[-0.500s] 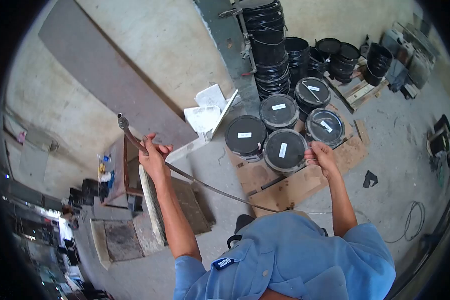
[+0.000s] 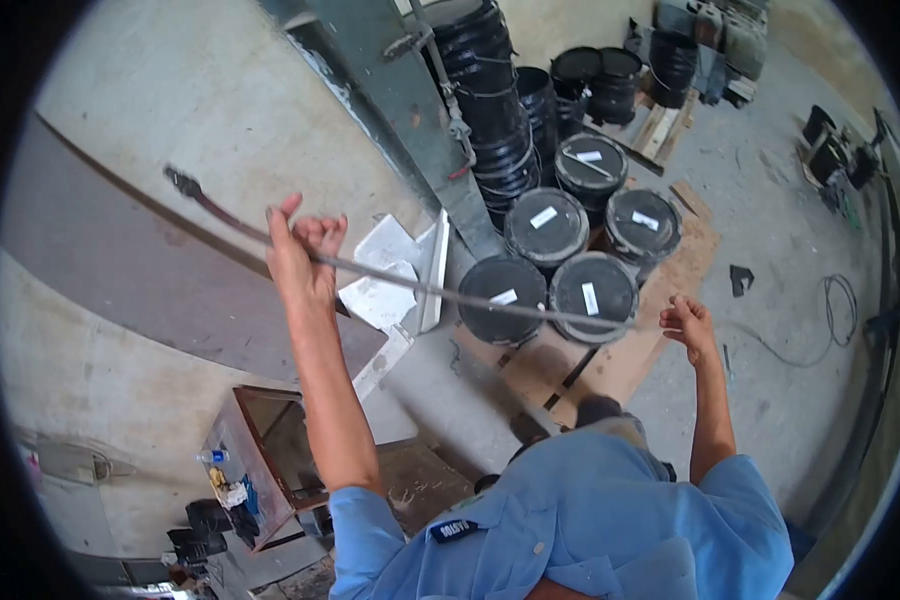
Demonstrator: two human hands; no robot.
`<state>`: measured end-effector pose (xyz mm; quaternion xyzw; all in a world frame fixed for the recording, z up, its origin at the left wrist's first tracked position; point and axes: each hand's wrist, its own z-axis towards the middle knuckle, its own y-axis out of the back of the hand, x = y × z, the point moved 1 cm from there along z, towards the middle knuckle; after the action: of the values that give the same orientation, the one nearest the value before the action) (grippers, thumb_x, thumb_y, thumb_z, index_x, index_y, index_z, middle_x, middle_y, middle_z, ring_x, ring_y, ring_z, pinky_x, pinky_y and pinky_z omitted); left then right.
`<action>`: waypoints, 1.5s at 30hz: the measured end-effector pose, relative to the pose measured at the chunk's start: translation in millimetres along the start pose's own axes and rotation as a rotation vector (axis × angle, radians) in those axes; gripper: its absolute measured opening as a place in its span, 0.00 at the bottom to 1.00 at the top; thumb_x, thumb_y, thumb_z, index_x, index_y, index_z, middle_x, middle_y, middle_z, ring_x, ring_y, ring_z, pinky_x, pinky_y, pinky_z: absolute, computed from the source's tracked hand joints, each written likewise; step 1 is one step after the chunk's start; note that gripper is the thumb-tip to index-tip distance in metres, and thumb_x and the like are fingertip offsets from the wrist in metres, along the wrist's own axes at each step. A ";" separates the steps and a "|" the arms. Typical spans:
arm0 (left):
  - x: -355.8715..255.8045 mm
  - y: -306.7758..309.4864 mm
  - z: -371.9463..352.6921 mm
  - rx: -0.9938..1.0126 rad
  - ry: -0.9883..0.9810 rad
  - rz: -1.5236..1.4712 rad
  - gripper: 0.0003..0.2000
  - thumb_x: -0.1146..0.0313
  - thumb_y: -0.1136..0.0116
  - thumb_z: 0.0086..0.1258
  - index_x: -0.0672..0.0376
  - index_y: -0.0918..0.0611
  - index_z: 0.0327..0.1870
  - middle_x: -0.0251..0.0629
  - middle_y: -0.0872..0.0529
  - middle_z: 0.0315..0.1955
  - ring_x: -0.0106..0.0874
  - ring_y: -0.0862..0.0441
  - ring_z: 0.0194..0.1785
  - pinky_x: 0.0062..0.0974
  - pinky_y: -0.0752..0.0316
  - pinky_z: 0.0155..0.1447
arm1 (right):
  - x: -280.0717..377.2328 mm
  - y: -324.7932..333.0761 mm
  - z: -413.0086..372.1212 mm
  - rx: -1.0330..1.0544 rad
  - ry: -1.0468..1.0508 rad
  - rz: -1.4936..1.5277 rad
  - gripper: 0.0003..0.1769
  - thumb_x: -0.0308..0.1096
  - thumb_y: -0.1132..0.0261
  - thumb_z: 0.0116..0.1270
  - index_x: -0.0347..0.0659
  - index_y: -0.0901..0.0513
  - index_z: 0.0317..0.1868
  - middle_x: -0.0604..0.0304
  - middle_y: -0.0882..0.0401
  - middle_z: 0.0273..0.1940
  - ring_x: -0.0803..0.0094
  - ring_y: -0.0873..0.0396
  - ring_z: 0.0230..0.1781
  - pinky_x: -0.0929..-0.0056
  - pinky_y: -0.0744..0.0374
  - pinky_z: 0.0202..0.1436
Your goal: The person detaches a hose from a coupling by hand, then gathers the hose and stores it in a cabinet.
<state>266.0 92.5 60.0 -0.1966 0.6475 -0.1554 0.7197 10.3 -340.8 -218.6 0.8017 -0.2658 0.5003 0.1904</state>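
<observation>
My left hand is raised at the left and holds a thin dark hose between thumb and palm, its fingers loosely curled. The metal end fitting sticks out beyond the hand to the upper left. From there the hose stretches right, passing over the lidded black buckets, and blurs out close to my right hand. The fingers of that hand are half bent with gaps between them, and no grip on the hose shows. Below it lies brown cardboard.
Several lidded black buckets with white labels stand on the cardboard. Behind them rise stacked black buckets beside a green post. White broken panels lean at the left, near a wooden cabinet. A coiled line lies on the floor.
The hose has swung up from near my waist to cross over the buckets. My left hand has risen, and my right hand has moved right, away from the bucket lid. The view has turned.
</observation>
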 end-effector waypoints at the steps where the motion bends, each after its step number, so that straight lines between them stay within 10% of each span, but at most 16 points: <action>1: -3.6 -5.0 9.4 0.030 -0.005 0.023 0.18 0.54 0.59 0.76 0.62 0.28 0.51 0.32 0.27 0.16 0.30 0.23 0.28 0.39 0.21 0.48 | -5.4 -1.3 -11.5 -0.009 0.009 -0.003 0.21 0.51 0.40 0.66 0.42 0.23 0.48 0.60 0.19 0.32 0.72 0.19 0.31 0.72 0.21 0.33; 14: -28.7 -120.5 197.8 0.233 -0.179 0.181 0.19 0.58 0.59 0.74 0.69 0.33 0.52 0.44 0.23 0.24 0.37 0.20 0.33 0.46 0.17 0.44 | 0.3 -14.7 -25.8 -0.214 -0.035 0.057 0.20 0.50 0.39 0.65 0.42 0.22 0.46 0.59 0.19 0.32 0.71 0.20 0.31 0.72 0.21 0.32; 20: -23.2 -168.4 334.8 0.033 -0.830 0.836 0.20 0.57 0.53 0.71 0.66 0.28 0.53 0.40 0.19 0.37 0.35 0.20 0.41 0.31 0.23 0.41 | 35.7 -49.5 93.9 -0.181 0.038 -0.002 0.18 0.48 0.40 0.66 0.41 0.21 0.43 0.61 0.19 0.30 0.73 0.21 0.30 0.74 0.22 0.31; 21: -18.1 -190.9 327.9 -0.054 -0.995 0.792 0.15 0.62 0.52 0.68 0.68 0.23 0.40 0.41 0.20 0.33 0.34 0.22 0.37 0.29 0.29 0.42 | 57.2 -69.4 116.4 -0.119 0.068 -0.003 0.17 0.47 0.40 0.66 0.40 0.21 0.42 0.62 0.20 0.30 0.74 0.21 0.29 0.74 0.23 0.31; 24: -19.3 -232.6 361.4 -0.102 -1.057 0.966 0.17 0.60 0.52 0.67 0.66 0.25 0.46 0.47 0.20 0.36 0.37 0.24 0.43 0.35 0.31 0.46 | 121.8 -134.2 179.0 0.051 0.159 -0.023 0.15 0.42 0.41 0.67 0.38 0.20 0.41 0.64 0.22 0.28 0.78 0.24 0.28 0.77 0.25 0.31; 29: -6.5 -245.9 411.9 -0.568 -1.120 1.300 0.36 0.52 0.53 0.68 0.46 0.53 0.73 0.70 0.54 0.65 0.63 0.40 0.65 0.48 0.36 0.62 | 205.1 -251.3 284.4 0.179 0.466 -0.228 0.15 0.43 0.40 0.65 0.38 0.19 0.37 0.52 0.19 0.28 0.61 0.19 0.29 0.64 0.24 0.37; 36: 1.8 -234.7 427.4 -0.595 -1.316 1.464 0.33 0.47 0.56 0.69 0.41 0.50 0.73 0.74 0.47 0.61 0.62 0.24 0.49 0.50 0.27 0.50 | 284.2 -370.7 365.9 0.110 0.710 -0.459 0.19 0.48 0.43 0.66 0.39 0.18 0.37 0.47 0.18 0.33 0.49 0.20 0.36 0.59 0.23 0.40; 38: 1.5 -234.1 427.3 -0.594 -1.323 1.454 0.33 0.46 0.56 0.69 0.42 0.49 0.73 0.74 0.47 0.60 0.62 0.24 0.48 0.50 0.26 0.49 | 283.5 -396.2 379.0 0.258 0.542 -0.492 0.22 0.48 0.45 0.69 0.35 0.19 0.41 0.53 0.22 0.20 0.66 0.22 0.17 0.68 0.24 0.27; 39: 1.5 -234.1 428.0 -0.575 -1.333 1.424 0.33 0.46 0.56 0.69 0.42 0.48 0.73 0.74 0.46 0.60 0.62 0.24 0.47 0.49 0.25 0.48 | 303.3 -395.0 363.1 0.360 0.344 -0.459 0.23 0.49 0.46 0.68 0.36 0.18 0.33 0.47 0.19 0.24 0.52 0.18 0.27 0.58 0.22 0.39; 45: 0.4 -231.4 430.9 -0.535 -1.365 1.404 0.34 0.45 0.55 0.68 0.50 0.44 0.72 0.75 0.45 0.59 0.62 0.23 0.47 0.48 0.25 0.49 | 288.7 -422.4 380.4 0.362 0.510 -0.535 0.21 0.45 0.47 0.69 0.34 0.19 0.30 0.51 0.21 0.19 0.61 0.19 0.19 0.60 0.21 0.37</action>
<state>701.1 -74.8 208.0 0.0268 0.0808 0.5980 0.7970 640.9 -294.0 -136.8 0.7135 0.1000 0.6545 0.2293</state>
